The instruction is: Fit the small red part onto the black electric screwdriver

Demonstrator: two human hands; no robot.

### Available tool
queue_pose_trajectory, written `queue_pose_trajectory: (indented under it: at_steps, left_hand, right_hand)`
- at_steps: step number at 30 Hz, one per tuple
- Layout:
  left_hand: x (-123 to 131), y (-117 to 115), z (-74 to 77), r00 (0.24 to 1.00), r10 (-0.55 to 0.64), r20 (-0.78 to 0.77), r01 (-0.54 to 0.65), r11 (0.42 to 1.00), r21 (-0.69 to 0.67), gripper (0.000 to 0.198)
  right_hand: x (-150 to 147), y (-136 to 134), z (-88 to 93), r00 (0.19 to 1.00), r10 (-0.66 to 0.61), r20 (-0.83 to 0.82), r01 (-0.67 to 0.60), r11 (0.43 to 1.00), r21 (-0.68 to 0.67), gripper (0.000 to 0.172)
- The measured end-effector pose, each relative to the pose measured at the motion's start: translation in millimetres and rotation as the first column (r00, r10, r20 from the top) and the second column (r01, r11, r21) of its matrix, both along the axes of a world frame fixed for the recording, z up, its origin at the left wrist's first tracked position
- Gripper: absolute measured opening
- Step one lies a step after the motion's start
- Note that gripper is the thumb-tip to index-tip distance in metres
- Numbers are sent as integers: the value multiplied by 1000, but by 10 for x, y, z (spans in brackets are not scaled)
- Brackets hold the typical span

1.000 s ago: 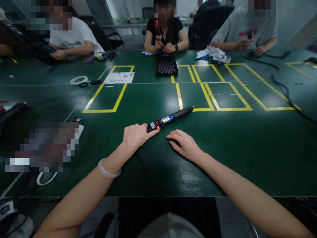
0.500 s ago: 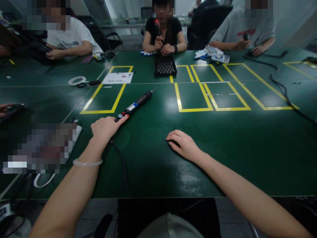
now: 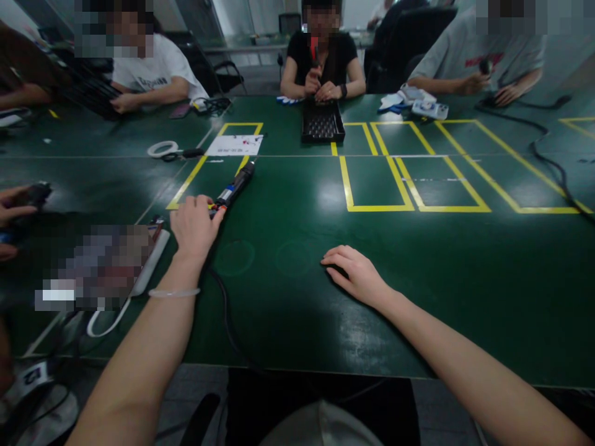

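Observation:
My left hand (image 3: 193, 226) is closed around the rear end of a black electric screwdriver (image 3: 235, 189) with a blue and silver label. The tool slants away from me, and its front end lies close to a yellow tape outline (image 3: 185, 183). A black cord (image 3: 227, 316) trails from below the hand toward the table's front edge. My right hand (image 3: 353, 269) rests on the green table (image 3: 288, 316) with its fingers loosely bent and nothing in them. Two faint round marks lie between the hands.
A tablet-like device (image 3: 153, 263) with a white cable lies at left. A white roll of tape (image 3: 162, 148) and a printed sheet (image 3: 236, 145) lie beyond. Across the table, a person has a black tray (image 3: 323, 127) in front. Several other people sit around; more tape outlines (image 3: 381, 208) are at right.
My left hand has carried the screwdriver leftward and turned it to point more straight away from me. My right hand stays resting on the table. The whole view has shifted slightly.

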State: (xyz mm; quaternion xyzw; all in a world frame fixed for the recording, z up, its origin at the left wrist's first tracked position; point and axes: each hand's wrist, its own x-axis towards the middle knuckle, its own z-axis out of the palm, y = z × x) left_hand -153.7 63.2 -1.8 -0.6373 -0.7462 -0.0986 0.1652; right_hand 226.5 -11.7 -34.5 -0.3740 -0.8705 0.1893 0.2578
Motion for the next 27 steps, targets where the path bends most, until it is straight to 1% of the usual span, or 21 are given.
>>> queue_pose_trajectory:
  at_steps: [2,5,11,17,20,24,25,27]
  left_hand:
    - [87,17,-14,998,-52,-44,51,998,-27,48]
    - [163,52,-37,997,-51,-66,46,997,-69,39]
    - [207,92,-37,996,-16,-83,10,997,-79,38]
    - [165,139,-43,998,40,-51,-43,997,-57,43]
    - [130,164,-52,998,55,-16,-56,998,-39,42]
    - [73,184,-63,990,108,91,-110,994,16,39]
    - [57,187,-66,987,103,122,-108,994,35,39]
    - [38,190,-71,977,49,206,-66,995,76,37]
  right_hand:
    - [0,0,-2,1000,-2,0,2,1000,3,17]
    - [3,1,-8,1000,0,2,0,1000,4,16]
    - [1,2,-18,1000,5,5,-5,1000,12,16]
    - [-6,0,-8,1000,2,5,-2,1000,15,15]
    - [-7,4,-8,1000,6,4,-6,1000,18,16]
    - [-4,11,-19,1000,9,5,-9,1000,19,16]
    - [-3,12,-23,1000,8,5,-8,1000,17,17]
    - [-2,15,-29,1000,7,4,-7,1000,12,17]
